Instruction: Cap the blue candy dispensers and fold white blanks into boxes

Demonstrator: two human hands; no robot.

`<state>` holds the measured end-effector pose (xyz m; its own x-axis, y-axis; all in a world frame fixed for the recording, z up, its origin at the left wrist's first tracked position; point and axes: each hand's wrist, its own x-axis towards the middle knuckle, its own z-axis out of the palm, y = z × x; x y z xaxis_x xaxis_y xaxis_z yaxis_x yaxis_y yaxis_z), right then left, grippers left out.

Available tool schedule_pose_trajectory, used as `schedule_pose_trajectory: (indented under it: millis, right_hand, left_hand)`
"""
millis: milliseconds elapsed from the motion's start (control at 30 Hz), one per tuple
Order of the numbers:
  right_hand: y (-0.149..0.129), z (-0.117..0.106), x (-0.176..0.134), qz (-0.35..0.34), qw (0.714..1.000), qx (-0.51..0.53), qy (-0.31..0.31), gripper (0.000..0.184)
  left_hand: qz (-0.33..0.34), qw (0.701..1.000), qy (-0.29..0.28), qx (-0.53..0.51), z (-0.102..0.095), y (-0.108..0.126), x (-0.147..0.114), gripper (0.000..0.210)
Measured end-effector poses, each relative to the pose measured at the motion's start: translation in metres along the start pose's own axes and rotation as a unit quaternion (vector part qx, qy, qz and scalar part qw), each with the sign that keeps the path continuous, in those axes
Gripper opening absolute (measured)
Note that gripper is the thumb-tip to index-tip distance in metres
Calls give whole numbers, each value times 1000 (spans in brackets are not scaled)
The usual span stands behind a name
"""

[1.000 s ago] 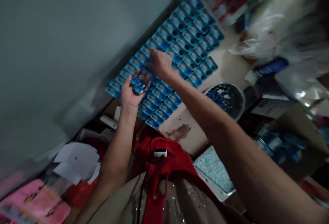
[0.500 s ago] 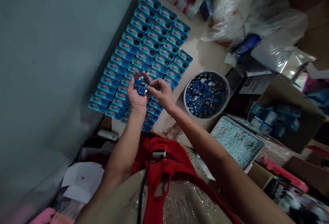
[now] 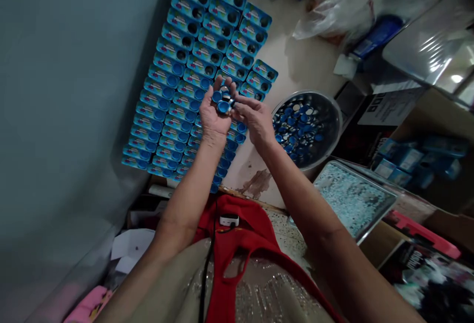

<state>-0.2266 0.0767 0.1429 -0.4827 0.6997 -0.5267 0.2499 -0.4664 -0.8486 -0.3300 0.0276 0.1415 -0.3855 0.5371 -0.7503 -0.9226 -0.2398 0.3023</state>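
Note:
My left hand [image 3: 214, 119] is palm up and cupped, holding several small round blue-and-silver caps [image 3: 223, 107]. At its fingertips my right hand [image 3: 259, 119] pinches what looks like one of these caps, partly hidden by the fingers. Beneath and beyond both hands, rows of blue printed packs [image 3: 148, 110] cover the table. Packs nearer me have a blue round piece in their round hole; the holes of the farther ones look dark. To the right of my right hand stands a metal bowl [image 3: 336, 133] with many loose caps [image 3: 292, 128] of the same kind.
A wall [image 3: 74, 91] borders the packs on the left. Right of the bowl are a tray [image 3: 378, 220] of pale teal bits and a carton holding small blue boxes [image 3: 409, 159]. A clear plastic bag [image 3: 333, 4] lies at the back of the table [image 3: 281, 66].
The view has shifted, and both hands appear slightly farther right and higher. The caps are still in my left palm, with my right fingers still pinching beside them.

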Motion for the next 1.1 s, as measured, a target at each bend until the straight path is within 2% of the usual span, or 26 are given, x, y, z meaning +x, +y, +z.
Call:
schedule_pose_trajectory:
  millis: [100, 300, 367, 533, 600, 667, 733, 800, 933, 1000, 1100]
  right_hand:
    - [7, -2, 2, 30, 999, 23, 7, 41]
    - [14, -17, 17, -32, 993, -50, 105, 32]
    - [13, -26, 18, -14, 995, -34, 94, 35]
    - [0, -57, 16, 21, 999, 19, 18, 40]
    - [-8, -73, 28, 4, 1000, -3, 15, 39]
    - [-17, -86, 51, -47, 994, -87, 45, 31]
    - [-28, -95, 80, -108, 967, -220, 71, 21]
    - [-37, -99, 107, -154, 920, -353, 72, 17]
    - [-46, -99, 134, -171, 830, -530, 39, 21]
    - [-47, -98, 136, -172, 808, -563, 31, 19]
    - [-46, -98, 138, -166, 795, -583, 29, 11]
  left_hand:
    - [7, 1000, 8, 3, 2, -5, 6, 43]
    - [-13, 1000, -11, -24, 15, -22, 8, 42]
    - [-16, 999, -6, -27, 21, -27, 10, 42]
    - [-4, 1000, -11, -18, 30, -28, 21, 43]
    - [0, 1000, -22, -10, 33, -22, 26, 43]
    - [2, 999, -34, -6, 39, -13, 31, 43]
    - [5, 999, -45, -4, 47, -6, 33, 45]
    - [9, 999, -51, -2, 56, 0, 35, 45]
    - [-3, 998, -58, -19, 68, 5, 42, 47]
    - [-13, 998, -61, -31, 69, 5, 47, 47]
    - [-17, 997, -57, -43, 67, 6, 55, 46]
